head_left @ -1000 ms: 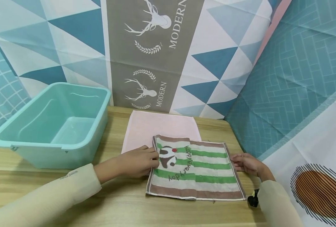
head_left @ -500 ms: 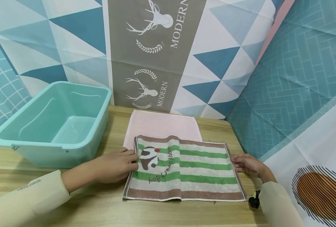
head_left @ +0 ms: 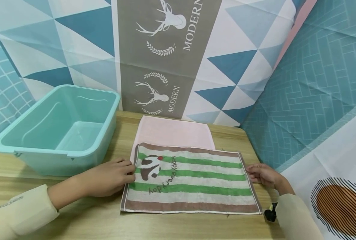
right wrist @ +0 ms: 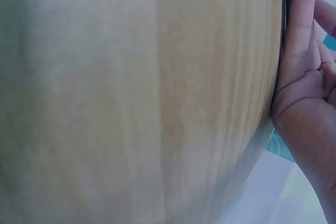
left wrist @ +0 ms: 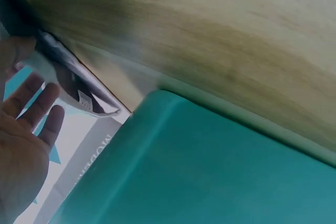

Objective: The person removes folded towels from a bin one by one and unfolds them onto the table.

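A green, white and brown striped towel with a panda print and lettering lies spread nearly flat on the wooden table. My left hand pinches its left edge; in the left wrist view that edge is lifted a little, between the thumb and the fingers. At the opposite edge, my right hand holds the towel's right side between thumb and fingers. A pink towel lies flat behind, its near part covered by the striped one.
At the left of the table stands a teal plastic basin with nothing visible inside. A small black object is by the right sleeve. Patterned cloth walls enclose the back and sides.
My left hand has moved left, drawing the striped towel's left edge with it. The fold across the towel has flattened out. My right hand has stayed at the right edge.
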`<state>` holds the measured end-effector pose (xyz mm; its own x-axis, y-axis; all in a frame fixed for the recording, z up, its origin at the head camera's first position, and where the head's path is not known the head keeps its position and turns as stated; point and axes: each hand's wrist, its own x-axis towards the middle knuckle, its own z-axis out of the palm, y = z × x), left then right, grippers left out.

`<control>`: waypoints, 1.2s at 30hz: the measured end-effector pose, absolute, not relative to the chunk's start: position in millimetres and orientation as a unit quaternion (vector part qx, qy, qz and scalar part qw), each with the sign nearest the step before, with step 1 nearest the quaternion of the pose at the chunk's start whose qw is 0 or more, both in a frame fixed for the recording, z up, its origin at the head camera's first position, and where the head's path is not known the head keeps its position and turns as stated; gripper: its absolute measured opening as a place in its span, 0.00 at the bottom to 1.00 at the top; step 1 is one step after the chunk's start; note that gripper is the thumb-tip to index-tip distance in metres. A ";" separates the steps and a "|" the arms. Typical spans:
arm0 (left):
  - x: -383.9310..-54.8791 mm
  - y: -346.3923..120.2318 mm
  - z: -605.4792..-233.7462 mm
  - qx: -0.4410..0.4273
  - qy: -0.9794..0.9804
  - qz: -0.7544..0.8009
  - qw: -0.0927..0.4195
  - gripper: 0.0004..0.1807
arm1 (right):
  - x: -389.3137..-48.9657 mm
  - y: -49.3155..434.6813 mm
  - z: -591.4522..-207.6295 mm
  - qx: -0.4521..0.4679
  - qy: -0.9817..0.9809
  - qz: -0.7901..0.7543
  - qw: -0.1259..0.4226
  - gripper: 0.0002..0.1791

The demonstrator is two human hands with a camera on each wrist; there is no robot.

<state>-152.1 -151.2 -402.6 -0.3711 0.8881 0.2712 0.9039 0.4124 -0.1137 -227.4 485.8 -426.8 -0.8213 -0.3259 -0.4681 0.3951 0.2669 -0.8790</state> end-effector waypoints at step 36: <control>-205.0 -108.9 -406.9 -0.010 -0.801 -0.587 -0.121 0.23 | -263.9 441.3 -407.1 0.040 0.840 -0.501 0.205 0.16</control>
<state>-205.0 -108.9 -406.9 -0.9706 0.1581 -0.1815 -0.1254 0.3115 0.9419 -263.9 441.3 -407.1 -0.9129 -0.1372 -0.3843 0.2727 0.4956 -0.8246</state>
